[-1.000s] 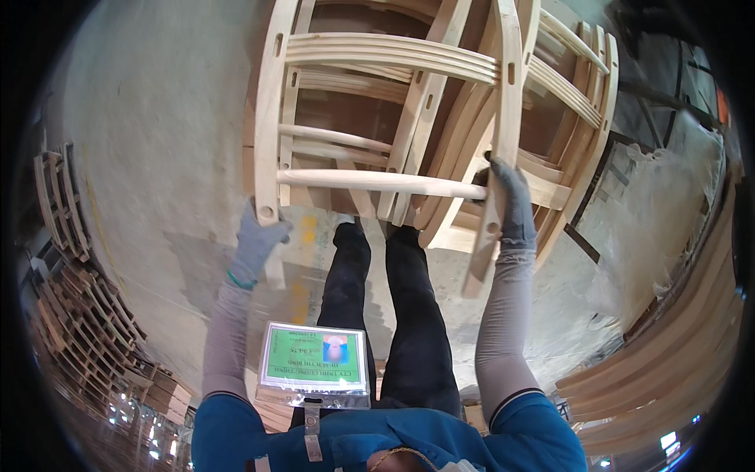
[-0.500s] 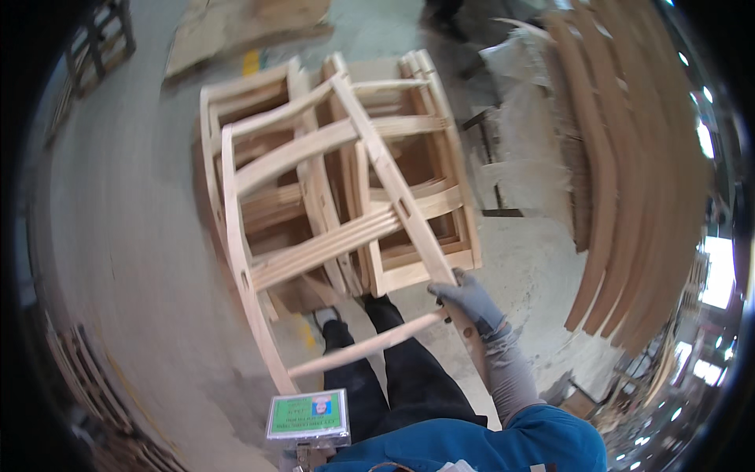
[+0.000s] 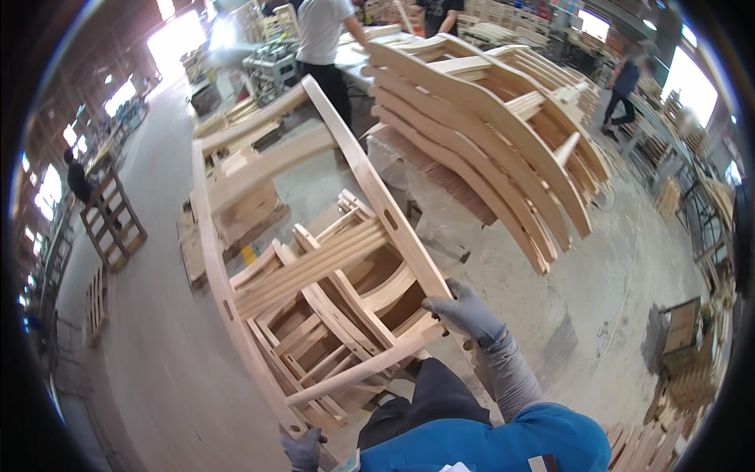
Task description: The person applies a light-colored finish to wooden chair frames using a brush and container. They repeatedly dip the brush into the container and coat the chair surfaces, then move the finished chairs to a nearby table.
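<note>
A large pale wooden chair frame [image 3: 367,177], with two long slotted rails and several crosspieces, is held tilted in front of me. Its right rail is in the grip of my right hand [image 3: 470,316], in a grey glove, near the lower crosspiece. Down at the lower edge, my left hand [image 3: 303,450], also gloved, is closed on the bottom end of the left rail. Between the crosspieces I see a stack of similar wooden frames [image 3: 330,315] on the floor by my feet, partly hidden by the held frame.
Ahead to the right, a tall stack of curved wooden frames [image 3: 472,110] rests on a wrapped support. Brown boards [image 3: 263,211] lie beyond the floor stack. People work at the back, one in a white shirt [image 3: 321,35]. A dark rack [image 3: 114,220] stands left.
My view has lifted from the floor toward the hall. My left hand has come into view on the left rail, while my right hand keeps its hold.
</note>
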Tool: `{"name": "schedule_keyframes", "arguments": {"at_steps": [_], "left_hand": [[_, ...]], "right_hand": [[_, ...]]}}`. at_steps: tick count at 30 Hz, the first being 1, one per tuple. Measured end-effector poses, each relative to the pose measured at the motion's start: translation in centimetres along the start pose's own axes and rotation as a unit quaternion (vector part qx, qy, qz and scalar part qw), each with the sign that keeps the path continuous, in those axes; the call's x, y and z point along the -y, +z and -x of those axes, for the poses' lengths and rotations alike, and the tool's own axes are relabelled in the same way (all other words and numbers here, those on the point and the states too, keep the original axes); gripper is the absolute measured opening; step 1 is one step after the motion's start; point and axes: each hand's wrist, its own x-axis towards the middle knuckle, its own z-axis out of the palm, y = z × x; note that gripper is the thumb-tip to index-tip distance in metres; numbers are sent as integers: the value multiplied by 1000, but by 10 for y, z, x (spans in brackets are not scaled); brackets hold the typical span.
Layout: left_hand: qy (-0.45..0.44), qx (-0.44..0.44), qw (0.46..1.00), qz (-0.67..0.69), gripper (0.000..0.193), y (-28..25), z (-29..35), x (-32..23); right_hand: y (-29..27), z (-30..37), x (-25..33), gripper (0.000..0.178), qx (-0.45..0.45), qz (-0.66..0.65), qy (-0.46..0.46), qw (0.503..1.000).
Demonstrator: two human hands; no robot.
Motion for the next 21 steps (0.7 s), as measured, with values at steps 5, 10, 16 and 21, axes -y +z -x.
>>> {"name": "schedule_keyframes", "arguments": {"at_steps": [5, 10, 16, 21], "left_hand": [[120, 27, 986, 115, 42, 35, 1, -82], [148, 63, 980, 113, 42, 104, 11, -159], [229, 147, 952, 142, 43, 232, 14, -219], [199, 228, 936, 178, 31, 335, 10, -259]], "right_hand": [[-67, 35, 45, 62, -29, -67, -69, 995], [-152, 39, 62, 57, -92, -84, -135, 983], [-291, 3, 74, 59, -99, -154, -188, 965], [-390, -37, 87, 57, -115, -126, -94, 981]]}}
